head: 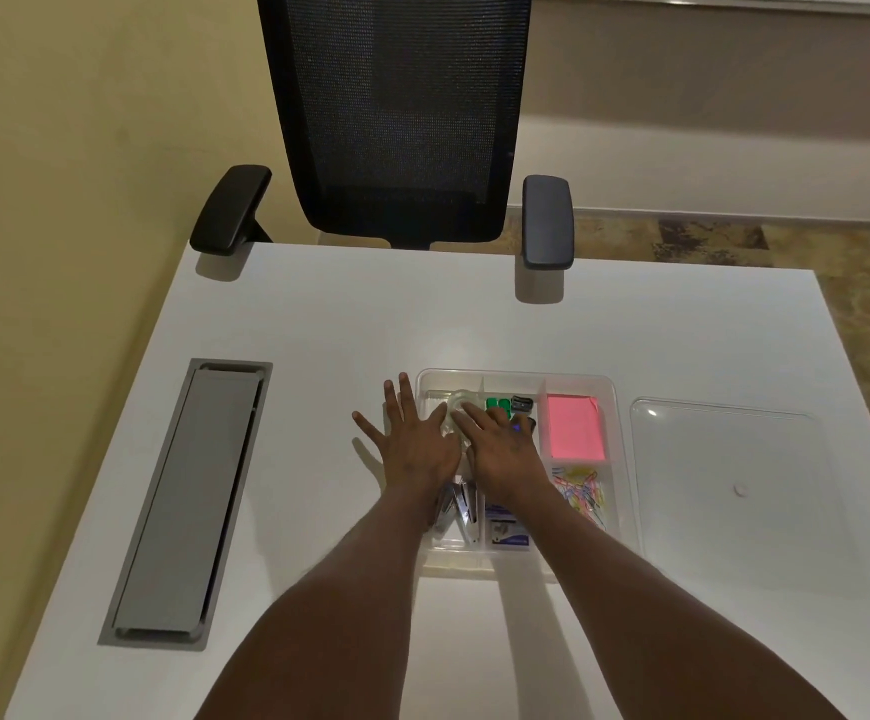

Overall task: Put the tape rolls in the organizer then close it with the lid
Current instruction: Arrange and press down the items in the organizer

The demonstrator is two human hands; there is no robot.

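A clear plastic organizer [614, 387] with several compartments sits on the white desk. A clear tape roll [457, 400] lies in its far-left compartment. My right hand [497, 449] rests over that compartment with its fingertips touching the roll. My left hand [412, 439] lies flat with fingers spread at the organizer's left edge, holding nothing. The clear lid [724, 459] lies flat on the desk to the right of the organizer. Other tape rolls are hidden under my hands or not in view.
The organizer also holds a pink sticky-note pad [574, 427], coloured paper clips [583, 496], staplers [461, 511], green clips [495, 404] and a staple box [509, 527]. A grey cable hatch [188, 501] lies at the left. A black office chair [396, 122] stands behind the desk.
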